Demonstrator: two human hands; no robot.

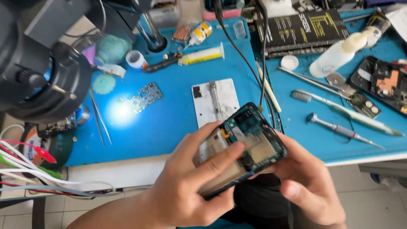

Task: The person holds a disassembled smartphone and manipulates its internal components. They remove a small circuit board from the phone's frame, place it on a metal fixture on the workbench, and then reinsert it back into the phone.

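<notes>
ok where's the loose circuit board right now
In the head view, the small circuit board lies on the blue mat, left of the metal holder plate, beside the bright light spot, right of the tweezers.

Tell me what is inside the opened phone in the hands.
Inside the phone: a blue-green circuit board, metal shields and a round black part. The left hand covers its lower half; the right hand supports it.

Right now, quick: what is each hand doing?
Left hand: closed on the opened phone, thumb across its exposed inside.
Right hand: closed on the same phone's far side, supporting it from beneath.
</notes>
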